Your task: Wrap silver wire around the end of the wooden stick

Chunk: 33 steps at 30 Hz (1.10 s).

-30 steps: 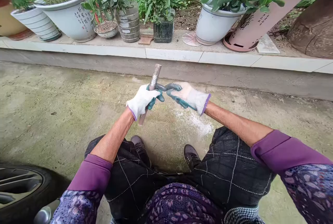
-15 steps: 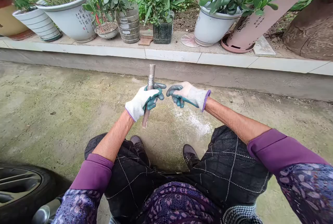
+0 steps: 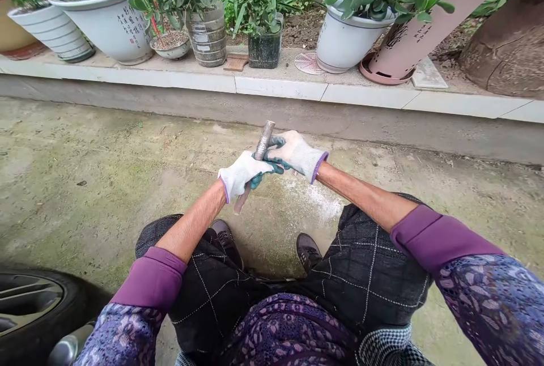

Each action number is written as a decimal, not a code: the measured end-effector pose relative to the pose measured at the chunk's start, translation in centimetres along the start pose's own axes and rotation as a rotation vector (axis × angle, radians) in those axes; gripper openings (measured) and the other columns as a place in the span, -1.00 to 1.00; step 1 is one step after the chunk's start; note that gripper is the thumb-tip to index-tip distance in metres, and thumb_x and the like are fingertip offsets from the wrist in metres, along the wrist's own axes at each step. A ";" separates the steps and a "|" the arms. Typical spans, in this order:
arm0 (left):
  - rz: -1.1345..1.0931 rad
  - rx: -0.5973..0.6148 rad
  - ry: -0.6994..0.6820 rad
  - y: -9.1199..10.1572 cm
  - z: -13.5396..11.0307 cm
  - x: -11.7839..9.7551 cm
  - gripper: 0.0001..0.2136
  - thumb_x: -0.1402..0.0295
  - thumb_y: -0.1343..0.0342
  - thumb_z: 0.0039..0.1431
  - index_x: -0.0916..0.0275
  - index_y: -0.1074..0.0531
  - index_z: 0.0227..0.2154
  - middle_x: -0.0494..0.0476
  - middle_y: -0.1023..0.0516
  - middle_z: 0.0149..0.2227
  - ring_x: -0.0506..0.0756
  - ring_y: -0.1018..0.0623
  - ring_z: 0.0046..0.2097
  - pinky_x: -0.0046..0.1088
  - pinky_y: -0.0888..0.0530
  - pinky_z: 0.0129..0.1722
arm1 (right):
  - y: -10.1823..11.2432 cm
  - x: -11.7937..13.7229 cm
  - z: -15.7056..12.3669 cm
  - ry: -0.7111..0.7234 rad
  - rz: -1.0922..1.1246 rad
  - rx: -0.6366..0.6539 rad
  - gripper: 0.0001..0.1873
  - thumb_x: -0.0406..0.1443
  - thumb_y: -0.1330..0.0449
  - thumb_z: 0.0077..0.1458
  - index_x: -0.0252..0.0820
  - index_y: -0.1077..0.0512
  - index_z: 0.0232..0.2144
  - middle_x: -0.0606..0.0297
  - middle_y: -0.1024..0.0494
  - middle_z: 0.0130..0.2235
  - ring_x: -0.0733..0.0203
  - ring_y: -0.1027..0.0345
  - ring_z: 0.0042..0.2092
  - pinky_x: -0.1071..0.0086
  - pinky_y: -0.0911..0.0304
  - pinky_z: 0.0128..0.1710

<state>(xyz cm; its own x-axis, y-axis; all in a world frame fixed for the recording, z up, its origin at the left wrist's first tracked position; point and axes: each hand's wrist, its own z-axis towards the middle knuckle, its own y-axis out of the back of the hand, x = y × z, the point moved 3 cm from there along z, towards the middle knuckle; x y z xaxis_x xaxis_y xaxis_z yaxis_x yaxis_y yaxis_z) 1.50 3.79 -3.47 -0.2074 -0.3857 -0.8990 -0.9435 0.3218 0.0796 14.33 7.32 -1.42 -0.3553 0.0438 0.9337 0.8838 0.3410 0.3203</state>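
Both my hands wear white gloves with teal palms. My left hand [image 3: 242,173] is wrapped around the middle of a short rusty metal pipe [image 3: 264,135] with a threaded upper end. The pipe tilts up and to the right, and its lower end pokes out below my fist. My right hand [image 3: 295,152] has closed in against the pipe just above my left hand, its fingers curled round it. I hold the pipe in front of my knees, above the concrete ground.
A patch of white powder [image 3: 317,199] lies on the concrete ground ahead of my shoes. A raised tiled ledge [image 3: 280,88] carries several potted plants [image 3: 346,37]. A car tyre [image 3: 29,303] sits at lower left.
My right hand, which was apart from the pipe with loose fingers, has moved left and closed round it. The pipe has tipped from near upright to leaning right.
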 end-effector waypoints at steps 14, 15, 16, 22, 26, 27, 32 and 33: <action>0.206 -0.103 -0.039 0.4 0.6 0.0 -0.90 0.42 -0.13 0.13 0.36 -0.47 -0.32 0.18 -0.61 -0.43 -0.08 -0.33 -0.69 -0.56 -0.27 -0.72 | -0.6 -0.1 -1.5 -0.099 0.117 -0.016 -0.85 -0.33 -0.21 -0.05 -0.15 -0.28 -0.56 0.55 -0.15 -0.71 0.44 0.04 -0.70 0.52 0.03 -0.75; 0.238 -0.129 -0.037 0.5 0.8 0.2 -0.91 0.41 -0.16 0.13 0.35 -0.47 -0.35 0.15 -0.59 -0.46 -0.09 -0.31 -0.70 -0.57 -0.25 -0.72 | -0.8 -0.1 -1.6 -0.109 0.156 0.026 -0.84 -0.32 -0.24 -0.07 -0.16 -0.29 -0.54 0.56 -0.15 -0.71 0.44 0.04 -0.70 0.52 0.02 -0.75; 0.269 -0.163 -0.033 0.5 1.0 0.3 -0.91 0.40 -0.18 0.12 0.34 -0.46 -0.39 0.12 -0.57 -0.50 -0.10 -0.29 -0.71 -0.58 -0.23 -0.73 | -1.0 -0.2 -1.7 -0.126 0.191 0.055 -0.82 -0.30 -0.27 -0.10 -0.16 -0.30 -0.52 0.57 -0.15 -0.72 0.44 0.04 -0.70 0.52 0.03 -0.75; 0.157 0.036 0.018 0.1 -1.1 -0.5 -0.82 0.32 -0.31 0.03 0.30 -0.47 -0.40 0.11 -0.54 -0.56 -0.06 -0.35 -0.67 -0.57 -0.27 -0.70 | 0.3 -0.5 -1.9 -0.128 0.326 0.178 -0.67 -0.17 -0.40 -0.13 -0.23 -0.41 -0.37 0.57 -0.17 -0.71 0.46 0.09 -0.70 0.52 0.18 -0.77; -0.136 0.583 0.077 -0.3 -4.4 -1.0 -0.66 0.05 -0.18 0.12 0.30 -0.50 -0.36 0.02 -0.38 -0.68 -0.08 -0.20 -0.72 -0.57 -0.19 -0.75 | 1.2 0.6 -2.3 -0.061 0.404 0.416 -0.58 -0.12 -0.38 -0.09 -0.24 -0.45 -0.21 0.61 -0.14 -0.70 0.44 0.12 -0.70 0.52 0.12 -0.78; -0.186 0.602 0.087 -0.2 -4.8 -0.9 -0.65 0.04 -0.15 0.15 0.29 -0.49 -0.35 -0.07 -0.26 -0.73 -0.10 -0.11 -0.74 -0.58 -0.14 -0.76 | 1.2 0.8 -2.3 -0.066 0.382 0.440 -0.58 -0.11 -0.37 -0.07 -0.24 -0.45 -0.21 0.60 -0.17 -0.69 0.43 0.08 -0.70 0.51 0.08 -0.78; -0.216 0.317 0.037 0.6 -3.2 -0.3 -0.76 0.17 -0.21 0.14 0.25 -0.44 -0.31 -0.20 -0.08 -0.69 -0.14 0.01 -0.72 -0.62 -0.03 -0.75 | 1.0 1.0 -2.2 0.043 0.015 0.263 -0.77 -0.16 -0.17 0.17 -0.23 -0.45 -0.28 0.37 -0.44 -0.56 0.36 -0.14 -0.63 0.48 -0.09 -0.68; -0.175 0.240 0.026 0.9 -2.7 -0.2 -0.77 0.18 -0.21 0.14 0.25 -0.45 -0.30 -0.20 -0.09 -0.68 -0.14 0.00 -0.72 -0.61 -0.03 -0.75 | 1.0 1.0 -2.2 0.103 -0.155 0.195 -0.80 -0.22 -0.12 0.20 -0.23 -0.46 -0.33 0.32 -0.48 -0.51 0.35 -0.19 -0.58 0.47 -0.14 -0.62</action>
<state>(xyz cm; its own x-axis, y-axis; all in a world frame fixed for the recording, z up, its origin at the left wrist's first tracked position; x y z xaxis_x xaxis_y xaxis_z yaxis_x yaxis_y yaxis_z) -0.02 1.81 -2.08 -0.0561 -0.4745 -0.8784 -0.8778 0.4427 -0.1830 15.49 5.62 0.22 -0.4404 -0.1154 0.8904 0.7424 0.5109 0.4334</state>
